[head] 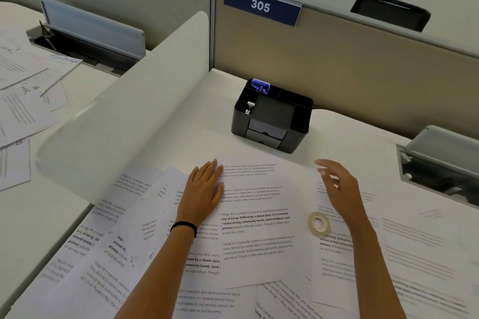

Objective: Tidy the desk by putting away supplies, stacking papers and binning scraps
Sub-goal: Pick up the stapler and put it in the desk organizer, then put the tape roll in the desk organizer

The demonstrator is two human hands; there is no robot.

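Several printed sheets lie fanned and overlapping across the white desk [197, 134]. My left hand [203, 190] rests flat with straight fingers on the left edge of the top sheet [256, 217]. At that sheet's upper right edge is my right hand [337, 188], fingers relaxed and slightly spread, holding nothing. A roll of clear tape [318, 223] lies on the papers just left of my right wrist. A black desk organiser [270, 115] stands behind the papers, with a blue clip [260, 85] and a small metal clip [249, 107] in its compartments.
A curved white divider [134, 114] runs along the left of the desk. Beyond it, more loose papers [23, 101] cover the neighbouring desk. A beige partition [363, 65] with a blue sign reading 305 [261, 5] backs the desk. An open cable tray [440, 163] sits at the right.
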